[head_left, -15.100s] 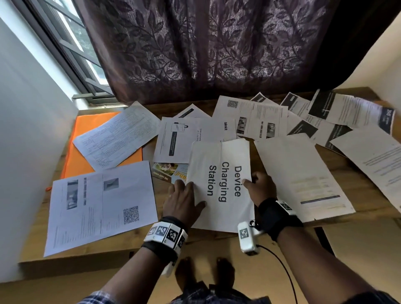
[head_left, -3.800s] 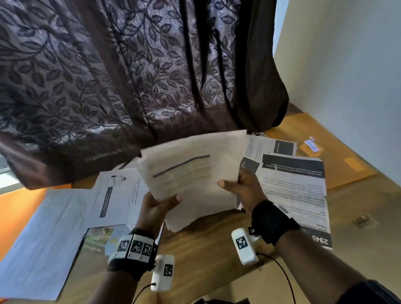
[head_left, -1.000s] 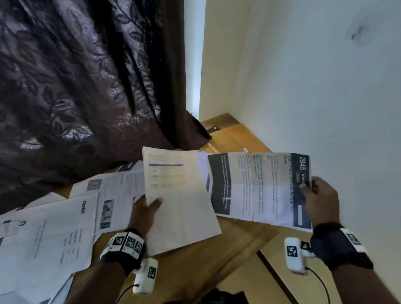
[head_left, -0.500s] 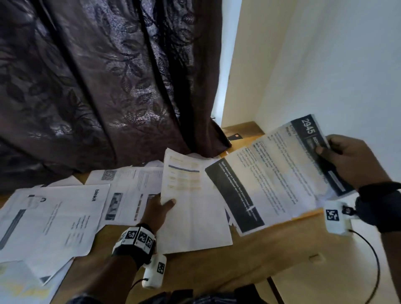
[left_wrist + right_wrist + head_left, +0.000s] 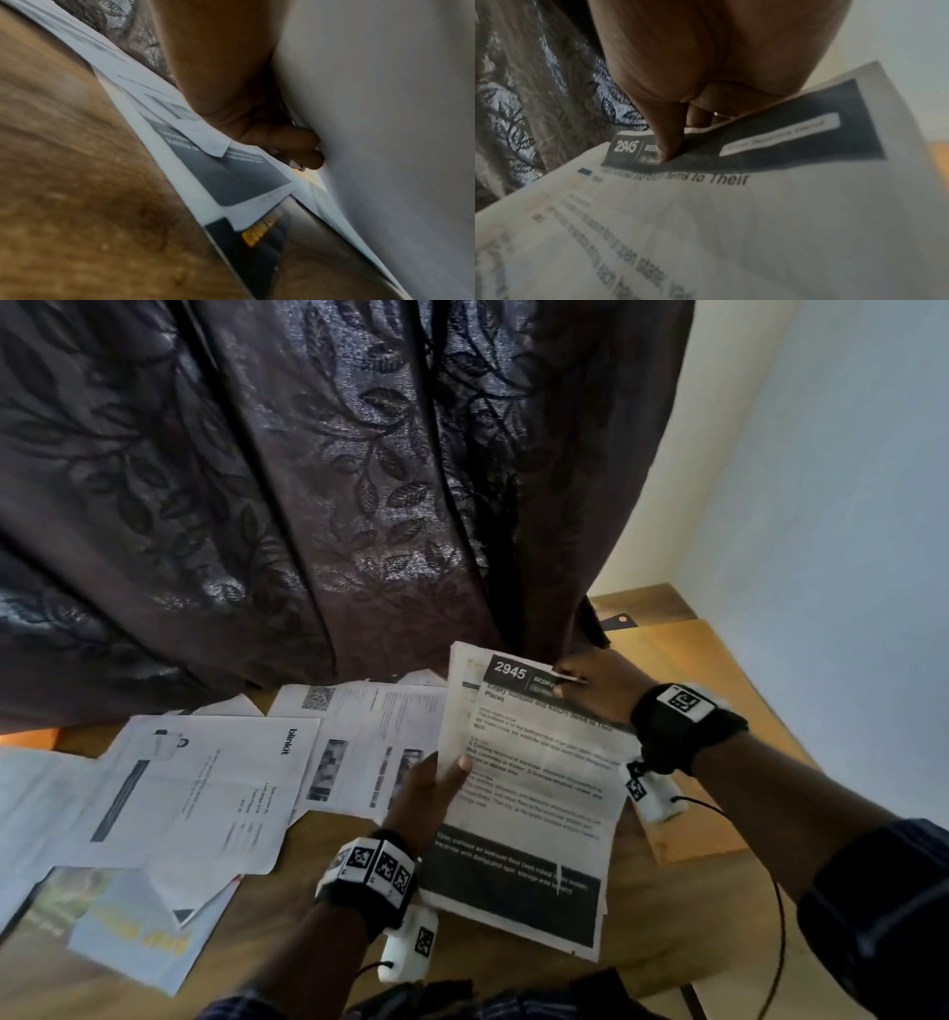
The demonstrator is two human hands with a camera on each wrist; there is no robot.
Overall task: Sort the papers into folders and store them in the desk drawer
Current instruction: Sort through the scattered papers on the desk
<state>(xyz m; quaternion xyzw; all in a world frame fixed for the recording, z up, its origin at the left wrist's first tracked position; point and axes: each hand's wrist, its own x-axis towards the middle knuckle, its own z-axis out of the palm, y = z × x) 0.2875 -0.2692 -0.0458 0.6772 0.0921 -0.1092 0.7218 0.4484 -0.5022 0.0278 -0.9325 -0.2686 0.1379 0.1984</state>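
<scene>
You are early in the job, by the look of it: no folder and no drawer shows in any view, and most of the loose white printed sheets [image 5: 215, 788] lie spread over the brown wooden desk [image 5: 662, 916] below the dark leaf-patterned curtain [image 5: 308, 480]. None of it looks filed, so the sorting, the foldering and the storing all remain.

What you have in hand is a small stack topped by the white sheet with black bands headed "2945" [image 5: 524, 793], lifted off the desk at its far end. Your left hand [image 5: 426, 793] grips the stack's left edge, thumb on top and fingers [image 5: 295, 150] curled underneath against the backs of the pages. Your right hand [image 5: 601, 685] pinches the top right corner, its thumb [image 5: 667, 142] pressed on the black header beside the number.
</scene>
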